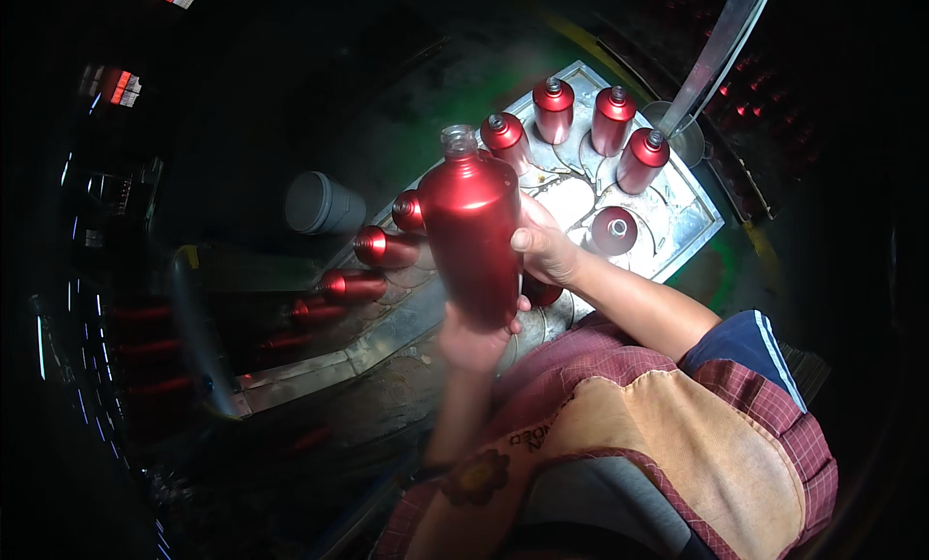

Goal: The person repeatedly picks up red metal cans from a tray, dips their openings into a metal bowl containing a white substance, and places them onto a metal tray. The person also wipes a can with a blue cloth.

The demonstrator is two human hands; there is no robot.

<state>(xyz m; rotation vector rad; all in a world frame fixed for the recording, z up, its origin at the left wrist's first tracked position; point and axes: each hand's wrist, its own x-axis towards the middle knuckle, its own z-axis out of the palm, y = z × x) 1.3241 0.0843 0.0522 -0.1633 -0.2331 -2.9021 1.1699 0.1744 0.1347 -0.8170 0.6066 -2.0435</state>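
Observation:
A shiny red bottle [471,241] with a clear threaded glass neck is held up in front of me, nearly upright. My left hand [472,343] is closed round its base from below. On the bottle's right side, my right hand [550,245] presses its thumb against the wall; its other fingers are partly hidden. Behind the raised bottle, several like red bottles [613,121] stand upright on a metal-framed table [699,233] with curved plates. Another bottle [614,231], seen from above, is nearest my right forearm.
More red bottles [354,285] line a metal-edged track [319,368] running off to the left. A pale bucket [325,204] stands beyond it. One long metal strip [718,61] slants down at the table's far right corner. The surroundings are dark.

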